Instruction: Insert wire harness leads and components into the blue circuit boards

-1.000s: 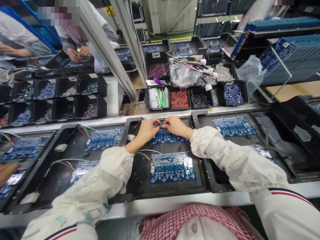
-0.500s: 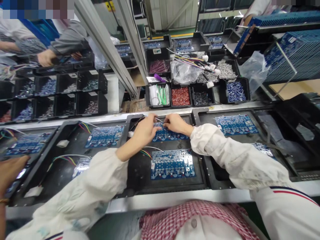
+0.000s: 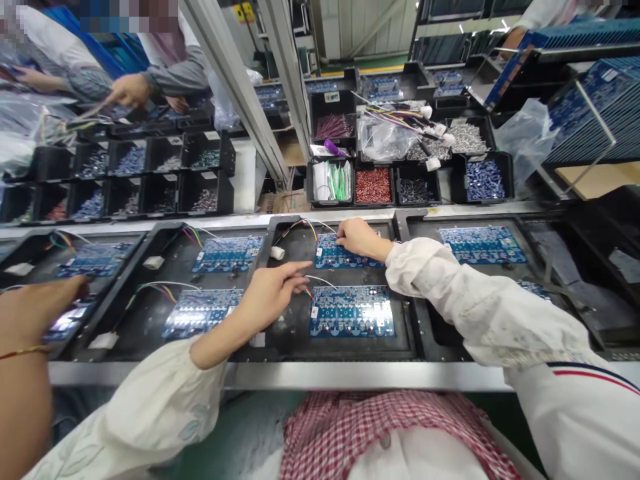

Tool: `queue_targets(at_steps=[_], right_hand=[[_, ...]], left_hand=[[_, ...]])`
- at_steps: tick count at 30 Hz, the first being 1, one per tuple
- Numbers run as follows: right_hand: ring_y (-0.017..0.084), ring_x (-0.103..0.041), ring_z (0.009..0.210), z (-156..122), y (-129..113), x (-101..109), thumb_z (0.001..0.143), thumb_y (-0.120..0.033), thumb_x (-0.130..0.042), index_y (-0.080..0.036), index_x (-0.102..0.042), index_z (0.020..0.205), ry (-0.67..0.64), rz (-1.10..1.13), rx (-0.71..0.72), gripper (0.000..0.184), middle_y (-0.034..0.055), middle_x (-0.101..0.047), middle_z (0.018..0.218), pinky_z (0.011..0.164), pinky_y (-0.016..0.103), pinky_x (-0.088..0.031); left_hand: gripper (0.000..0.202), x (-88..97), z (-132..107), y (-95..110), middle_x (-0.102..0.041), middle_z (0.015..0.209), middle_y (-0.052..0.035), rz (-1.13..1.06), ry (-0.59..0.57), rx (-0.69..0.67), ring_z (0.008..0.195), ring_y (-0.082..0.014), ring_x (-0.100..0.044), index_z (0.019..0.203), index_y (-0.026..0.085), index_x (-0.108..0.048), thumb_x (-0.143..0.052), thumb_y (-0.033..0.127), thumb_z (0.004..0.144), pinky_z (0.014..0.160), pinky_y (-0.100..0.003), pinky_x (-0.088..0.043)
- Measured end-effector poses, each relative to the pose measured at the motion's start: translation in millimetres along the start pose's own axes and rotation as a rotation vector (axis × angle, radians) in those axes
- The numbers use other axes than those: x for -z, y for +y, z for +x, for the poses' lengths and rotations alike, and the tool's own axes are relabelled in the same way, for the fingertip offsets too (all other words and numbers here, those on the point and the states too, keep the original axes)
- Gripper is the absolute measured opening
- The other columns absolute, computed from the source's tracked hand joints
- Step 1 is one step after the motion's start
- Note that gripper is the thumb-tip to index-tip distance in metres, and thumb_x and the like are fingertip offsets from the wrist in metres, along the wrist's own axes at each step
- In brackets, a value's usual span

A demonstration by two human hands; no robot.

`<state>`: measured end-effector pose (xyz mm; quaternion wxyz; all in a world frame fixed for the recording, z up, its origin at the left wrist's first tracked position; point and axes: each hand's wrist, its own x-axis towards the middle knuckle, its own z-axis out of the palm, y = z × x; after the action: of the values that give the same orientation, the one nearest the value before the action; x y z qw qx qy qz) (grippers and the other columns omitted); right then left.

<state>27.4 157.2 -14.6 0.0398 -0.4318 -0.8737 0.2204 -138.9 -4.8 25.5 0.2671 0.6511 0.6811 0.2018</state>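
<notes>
My right hand (image 3: pixel 361 238) is over the upper blue circuit board (image 3: pixel 327 258) in the black tray (image 3: pixel 295 340) before me. Its fingers are curled down at the board's top edge, near the end of a white wire (image 3: pixel 320 224); what they hold, if anything, is hidden. My left hand (image 3: pixel 273 293) is above the tray's left side with its index finger stretched out and the others loosely bent. It hovers by the coloured wires (image 3: pixel 309 292) of the lower circuit board (image 3: pixel 353 313). A white connector (image 3: pixel 277 253) lies at the tray's upper left.
Trays with wired boards (image 3: pixel 227 255) stand to the left, and another board (image 3: pixel 483 245) is to the right. Behind the rail are bins of red components (image 3: pixel 373 185) and blue components (image 3: pixel 485 180). A co-worker's hand (image 3: pixel 40 307) reaches in at left; other people work across the line.
My left hand has drawn back from the upper board, down and left, its fingers opening out. My right hand stays at the upper board. The view has shifted slightly.
</notes>
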Motion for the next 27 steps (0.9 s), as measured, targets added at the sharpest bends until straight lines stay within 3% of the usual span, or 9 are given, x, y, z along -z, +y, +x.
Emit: queue_targets(at_steps=[3,6,8,11,15,27], right_hand=[[0.018,-0.061,0.073,-24,-15,17,0.077,-0.029,-0.065,-0.010,-0.071,0.079,-0.071,0.007,0.079,0.020,0.0122,-0.069,0.078,0.067,0.028,-0.042],[0.012,-0.058,0.059,-60,-30,20,0.076,-0.028,-0.066,-0.013,-0.071,0.074,-0.272,0.156,0.268,0.015,0.0036,-0.067,0.064,0.060,0.024,-0.041],[0.010,-0.057,0.054,-82,-34,10,0.074,-0.021,-0.067,-0.015,-0.070,0.072,-0.329,0.247,0.255,0.007,-0.0006,-0.064,0.056,0.058,0.022,-0.041],[0.010,-0.060,0.053,-99,-31,-11,0.077,-0.018,-0.063,-0.014,-0.068,0.073,-0.193,0.352,0.132,0.008,-0.0012,-0.064,0.052,0.059,0.021,-0.043],[0.012,-0.064,0.059,-101,-26,-29,0.076,-0.016,-0.064,-0.014,-0.067,0.077,-0.109,0.388,0.076,0.004,0.0005,-0.067,0.058,0.062,0.020,-0.044],[0.013,-0.064,0.062,-100,-28,-26,0.077,-0.015,-0.063,-0.014,-0.066,0.075,-0.090,0.319,0.103,0.004,0.0014,-0.067,0.059,0.063,0.021,-0.042]], left_hand=[[0.023,-5.4,-3,6,-0.070,0.093,-0.0065,0.298,0.127,-0.198,0.089,-0.0216,-0.064,0.094,0.020,-0.066,-0.047,0.017,0.082,0.080,-0.035,-0.050],[0.021,-16.6,-2,15,-0.067,0.098,-0.0088,0.468,0.191,-0.333,0.096,-0.0243,-0.059,0.081,0.021,-0.068,-0.049,0.013,0.080,0.081,-0.038,-0.046],[0.020,-27.0,0,20,-0.068,0.088,-0.0076,0.421,0.141,-0.291,0.087,-0.0223,-0.060,0.081,0.020,-0.068,-0.049,0.014,0.080,0.076,-0.035,-0.046],[0.014,-42.0,3,22,-0.070,0.080,-0.0037,0.186,0.014,-0.138,0.075,-0.0177,-0.063,0.081,0.019,-0.067,-0.054,0.015,0.078,0.070,-0.030,-0.047],[0.013,-51.2,6,19,-0.071,0.078,-0.0032,0.064,-0.023,-0.050,0.072,-0.0172,-0.065,0.079,0.018,-0.067,-0.057,0.013,0.073,0.069,-0.028,-0.048],[0.012,-53.5,7,16,-0.070,0.075,-0.0032,0.048,-0.011,-0.066,0.069,-0.0163,-0.065,0.078,0.016,-0.065,-0.055,0.012,0.072,0.067,-0.027,-0.050]])
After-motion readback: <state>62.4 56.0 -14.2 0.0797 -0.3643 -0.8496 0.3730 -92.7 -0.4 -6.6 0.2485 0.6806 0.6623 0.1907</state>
